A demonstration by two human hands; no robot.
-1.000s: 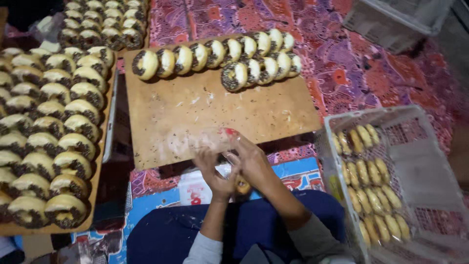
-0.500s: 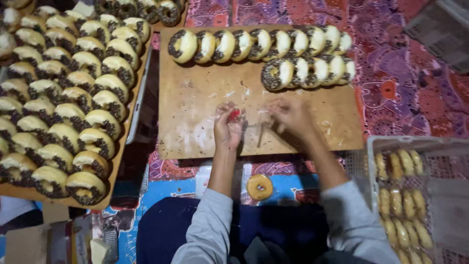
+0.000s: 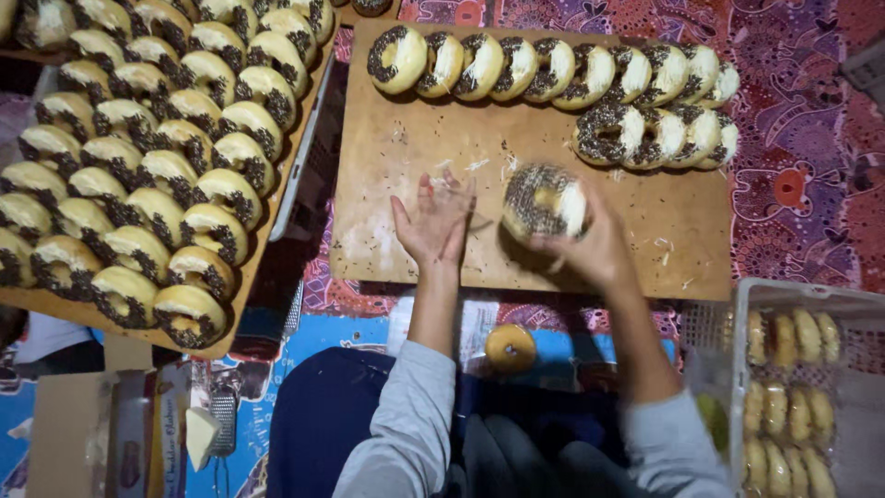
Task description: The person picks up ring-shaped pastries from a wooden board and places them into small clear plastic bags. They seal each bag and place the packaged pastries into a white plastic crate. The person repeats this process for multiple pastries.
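Holding a sprinkle-coated doughnut [image 3: 544,200] upright above the wooden board [image 3: 442,249], the right hand [image 3: 590,244] grips it from below with curled fingers. The left hand [image 3: 435,224] stands just beside it, palm open and fingers spread, holding nothing. Two rows of finished doughnuts [image 3: 553,69] line the board's far edge; a tray of doughnuts [image 3: 138,166] lies to the left, and a white crate [image 3: 793,369] of plain ones to the right.
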